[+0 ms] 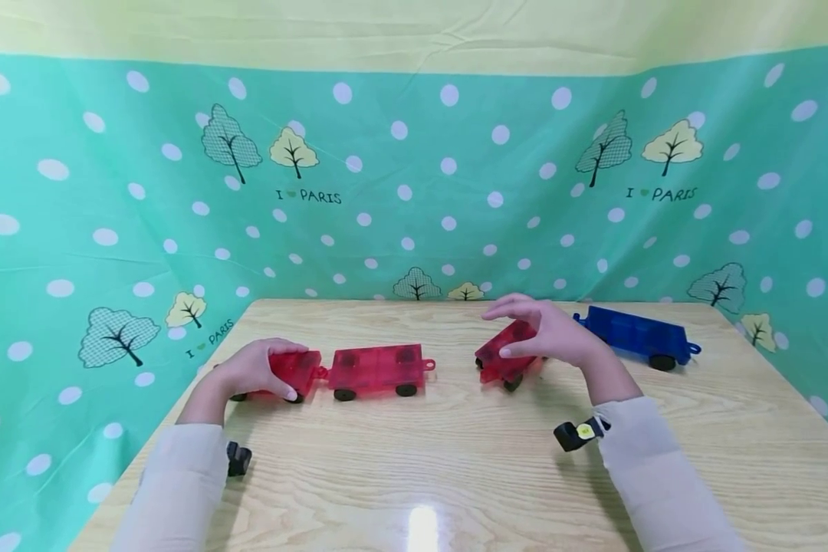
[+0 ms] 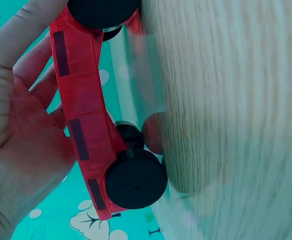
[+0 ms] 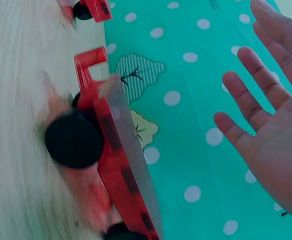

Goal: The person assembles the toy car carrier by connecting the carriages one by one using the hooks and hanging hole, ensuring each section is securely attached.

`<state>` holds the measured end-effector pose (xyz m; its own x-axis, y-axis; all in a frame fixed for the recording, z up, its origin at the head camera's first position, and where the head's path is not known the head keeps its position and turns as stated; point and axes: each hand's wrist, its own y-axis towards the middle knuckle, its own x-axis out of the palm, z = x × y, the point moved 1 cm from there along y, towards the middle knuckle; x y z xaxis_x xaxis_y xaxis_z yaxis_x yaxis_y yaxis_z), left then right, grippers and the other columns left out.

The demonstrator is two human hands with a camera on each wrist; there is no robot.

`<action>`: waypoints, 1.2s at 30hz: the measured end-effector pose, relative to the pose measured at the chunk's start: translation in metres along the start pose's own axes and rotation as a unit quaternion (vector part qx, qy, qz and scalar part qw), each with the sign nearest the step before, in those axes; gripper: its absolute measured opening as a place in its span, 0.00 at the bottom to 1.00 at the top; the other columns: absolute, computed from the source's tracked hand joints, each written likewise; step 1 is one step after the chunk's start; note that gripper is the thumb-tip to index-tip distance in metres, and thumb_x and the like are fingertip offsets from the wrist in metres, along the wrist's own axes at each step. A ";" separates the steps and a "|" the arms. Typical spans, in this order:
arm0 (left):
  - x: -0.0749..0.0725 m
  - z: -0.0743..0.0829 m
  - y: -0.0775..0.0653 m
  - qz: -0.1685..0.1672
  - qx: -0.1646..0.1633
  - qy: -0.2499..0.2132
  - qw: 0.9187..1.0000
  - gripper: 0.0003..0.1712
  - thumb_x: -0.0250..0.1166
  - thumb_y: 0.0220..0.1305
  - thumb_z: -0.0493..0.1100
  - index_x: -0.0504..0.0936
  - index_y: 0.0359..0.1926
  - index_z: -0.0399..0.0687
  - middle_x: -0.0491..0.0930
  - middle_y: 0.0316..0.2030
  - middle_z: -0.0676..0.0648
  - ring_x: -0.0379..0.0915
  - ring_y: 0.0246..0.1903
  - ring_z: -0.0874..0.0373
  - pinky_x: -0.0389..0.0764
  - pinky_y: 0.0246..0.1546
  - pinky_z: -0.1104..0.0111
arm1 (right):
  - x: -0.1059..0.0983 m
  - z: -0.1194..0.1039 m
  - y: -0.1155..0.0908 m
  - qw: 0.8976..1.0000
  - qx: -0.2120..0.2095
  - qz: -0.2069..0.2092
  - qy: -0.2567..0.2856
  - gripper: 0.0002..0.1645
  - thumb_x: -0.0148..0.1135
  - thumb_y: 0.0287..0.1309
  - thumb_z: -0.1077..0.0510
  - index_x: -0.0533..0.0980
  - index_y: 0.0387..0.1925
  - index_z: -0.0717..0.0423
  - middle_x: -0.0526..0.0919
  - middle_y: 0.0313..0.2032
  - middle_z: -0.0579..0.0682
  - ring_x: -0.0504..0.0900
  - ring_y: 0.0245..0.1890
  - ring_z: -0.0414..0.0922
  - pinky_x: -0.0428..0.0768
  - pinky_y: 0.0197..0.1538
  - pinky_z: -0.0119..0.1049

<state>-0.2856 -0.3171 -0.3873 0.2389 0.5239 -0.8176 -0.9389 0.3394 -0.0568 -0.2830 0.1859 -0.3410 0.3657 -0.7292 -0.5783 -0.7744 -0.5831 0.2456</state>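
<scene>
At the left of the head view, my left hand (image 1: 257,369) grips a red see-through toy train car (image 1: 302,369) with black wheels. The left wrist view shows the thumb on the near side of this red car (image 2: 81,95) and fingers behind it. Its coupling meets that of a second red car (image 1: 379,369); whether they are hooked is too small to tell. On the right, my right hand (image 1: 555,331) hovers with spread fingers over a third red car (image 1: 498,354), which stands at an angle. In the right wrist view that car (image 3: 123,165) is apart from the fingers.
A blue train car (image 1: 635,336) stands behind the right wrist, at the back right of the wooden table (image 1: 455,460). A green dotted cloth (image 1: 448,192) hangs along the table's back and sides. Small black cameras sit at both wrists.
</scene>
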 end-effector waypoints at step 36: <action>0.000 0.000 0.000 -0.003 0.005 0.003 1.000 0.49 0.83 0.39 0.50 0.74 0.64 0.43 0.73 0.59 0.37 0.67 0.55 0.40 0.81 0.43 0.58 | -0.038 0.063 0.009 0.985 0.109 -0.123 -0.052 0.50 0.80 0.37 0.61 0.69 0.65 0.60 0.49 0.74 0.62 0.41 0.73 0.63 0.60 0.65 0.63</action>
<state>-0.2856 -0.3167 -0.3873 0.2435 0.5164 -0.8210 -0.9348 0.3506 -0.0567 -0.3367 0.2307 -0.3662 0.5100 -0.5285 -0.6787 -0.7656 -0.6385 -0.0781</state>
